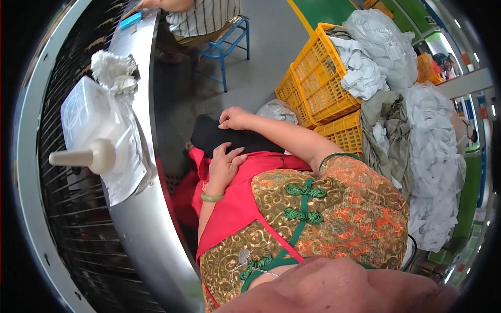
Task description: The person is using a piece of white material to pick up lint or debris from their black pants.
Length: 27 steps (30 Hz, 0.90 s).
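Observation:
My left hand, with a pale green bangle on its wrist, rests on the red apron over my lap. Its fingers are spread and hold nothing. Farther out, my right hand touches the black cloth over my legs. Those fingers are curled and pressed together; whether anything small is between them is hidden. Along the left side runs a metal table edge. On it stand a clear plastic box and a cream-coloured cone-shaped spool, beside a crumpled white cloth.
Yellow crates stand stacked to the right, holding white and grey cloth. Large clear bags of white fabric rise behind them. Another person in a striped garment sits on a blue stool at the far end. Dark metal rods line the left.

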Each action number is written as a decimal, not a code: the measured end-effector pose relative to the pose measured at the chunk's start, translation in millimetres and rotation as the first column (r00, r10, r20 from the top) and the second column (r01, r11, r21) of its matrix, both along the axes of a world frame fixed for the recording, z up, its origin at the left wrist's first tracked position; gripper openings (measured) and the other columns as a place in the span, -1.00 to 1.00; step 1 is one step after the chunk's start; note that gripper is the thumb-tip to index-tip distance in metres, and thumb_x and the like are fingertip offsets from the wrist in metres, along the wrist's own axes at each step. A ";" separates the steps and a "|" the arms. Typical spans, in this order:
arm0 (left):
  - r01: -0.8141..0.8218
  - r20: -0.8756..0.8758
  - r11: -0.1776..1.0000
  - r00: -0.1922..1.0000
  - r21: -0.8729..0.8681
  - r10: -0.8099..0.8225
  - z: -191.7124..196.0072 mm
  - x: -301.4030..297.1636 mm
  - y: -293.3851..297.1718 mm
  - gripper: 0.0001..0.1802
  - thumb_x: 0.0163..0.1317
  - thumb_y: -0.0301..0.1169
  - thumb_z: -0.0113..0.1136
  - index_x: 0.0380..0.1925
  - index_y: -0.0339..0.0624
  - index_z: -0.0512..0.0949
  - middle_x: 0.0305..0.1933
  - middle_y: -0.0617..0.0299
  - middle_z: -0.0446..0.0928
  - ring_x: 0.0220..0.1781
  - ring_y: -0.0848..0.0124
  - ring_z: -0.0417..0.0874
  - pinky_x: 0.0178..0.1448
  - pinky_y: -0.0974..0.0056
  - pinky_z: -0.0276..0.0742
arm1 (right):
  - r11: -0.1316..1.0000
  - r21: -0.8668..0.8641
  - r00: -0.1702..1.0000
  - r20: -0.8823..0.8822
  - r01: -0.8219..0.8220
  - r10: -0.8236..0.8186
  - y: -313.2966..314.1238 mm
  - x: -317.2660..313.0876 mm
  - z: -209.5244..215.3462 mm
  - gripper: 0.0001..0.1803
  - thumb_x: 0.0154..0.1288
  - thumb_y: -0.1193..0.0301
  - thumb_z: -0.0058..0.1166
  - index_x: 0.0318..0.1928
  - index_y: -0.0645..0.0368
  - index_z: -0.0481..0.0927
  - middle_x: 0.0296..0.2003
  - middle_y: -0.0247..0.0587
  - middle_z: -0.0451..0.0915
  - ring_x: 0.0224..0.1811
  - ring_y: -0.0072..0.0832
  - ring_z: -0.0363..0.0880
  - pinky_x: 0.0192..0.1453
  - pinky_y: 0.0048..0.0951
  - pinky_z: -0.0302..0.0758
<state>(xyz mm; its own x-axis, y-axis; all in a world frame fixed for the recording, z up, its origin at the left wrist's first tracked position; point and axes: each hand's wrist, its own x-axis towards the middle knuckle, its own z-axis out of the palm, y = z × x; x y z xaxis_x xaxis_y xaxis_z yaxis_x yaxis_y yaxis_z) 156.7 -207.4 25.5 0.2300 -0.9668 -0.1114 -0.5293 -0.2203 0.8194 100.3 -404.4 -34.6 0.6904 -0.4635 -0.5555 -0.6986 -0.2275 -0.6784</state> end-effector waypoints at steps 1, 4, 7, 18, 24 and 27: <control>-0.061 0.023 0.998 0.998 -0.006 0.061 2.8 6.9 3.0 -0.71 0.14 -0.14 0.27 -0.18 0.06 0.72 0.01 0.05 0.52 0.13 0.13 0.48 0.08 0.13 0.51 | 1.000 0.027 1.000 0.005 -0.006 0.006 -3.7 12.1 4.9 -0.74 0.06 0.19 0.32 -0.40 0.12 0.67 -0.42 -0.17 0.68 -0.29 -0.30 0.66 -0.16 -0.30 0.54; -0.215 0.013 0.947 0.976 0.239 0.218 44.5 -22.3 66.8 -0.73 0.11 -0.16 0.29 -0.21 0.06 0.72 -0.05 0.13 0.55 0.04 0.19 0.52 -0.02 0.16 0.54 | 0.959 0.235 0.987 0.027 -0.160 0.158 54.2 10.3 25.8 -0.75 0.07 0.20 0.31 -0.46 0.13 0.66 -0.49 -0.17 0.66 -0.39 -0.31 0.65 -0.23 -0.30 0.54; -0.332 0.088 0.892 0.943 0.306 0.321 71.7 -17.8 83.8 -0.75 0.08 -0.15 0.34 -0.26 0.08 0.74 -0.17 0.24 0.55 -0.09 0.25 0.54 -0.04 0.22 0.53 | 0.946 0.155 0.943 0.221 -0.284 0.247 56.5 35.6 65.3 -0.74 0.10 0.21 0.28 -0.47 0.16 0.65 -0.53 -0.15 0.64 -0.49 -0.34 0.63 -0.30 -0.31 0.53; -0.097 0.214 0.989 0.974 0.115 0.070 39.5 8.3 29.7 -0.33 0.08 -0.01 0.29 0.12 -0.18 0.46 0.31 -0.05 0.32 0.44 0.00 0.18 0.44 -0.23 0.01 | 0.962 0.238 0.959 0.213 0.136 -0.188 -51.2 1.6 124.8 -0.81 0.19 0.35 0.23 -0.31 0.23 0.64 -0.46 -0.29 0.63 -0.51 -0.60 0.57 -0.37 -0.53 0.53; -0.084 0.169 0.991 0.983 0.103 0.065 25.6 13.5 24.7 -0.27 0.14 0.10 0.19 0.16 -0.20 0.45 0.32 -0.07 0.32 0.45 0.01 0.16 0.48 -0.18 -0.09 | 0.932 -0.345 0.983 0.177 0.110 -0.050 -157.5 16.5 188.0 -0.74 0.16 0.26 0.25 -0.22 0.16 0.68 -0.40 -0.31 0.66 -0.46 -0.56 0.60 -0.31 -0.51 0.54; -0.113 0.146 0.970 0.986 0.213 0.083 42.2 0.4 44.7 -0.25 0.12 0.14 0.17 0.15 -0.19 0.46 0.31 -0.05 0.33 0.44 0.02 0.18 0.49 -0.16 -0.11 | 0.903 -0.349 0.965 0.168 0.251 -0.203 -202.3 -0.4 214.7 -0.72 0.16 0.27 0.26 -0.18 0.17 0.68 -0.37 -0.33 0.67 -0.43 -0.57 0.61 -0.30 -0.55 0.53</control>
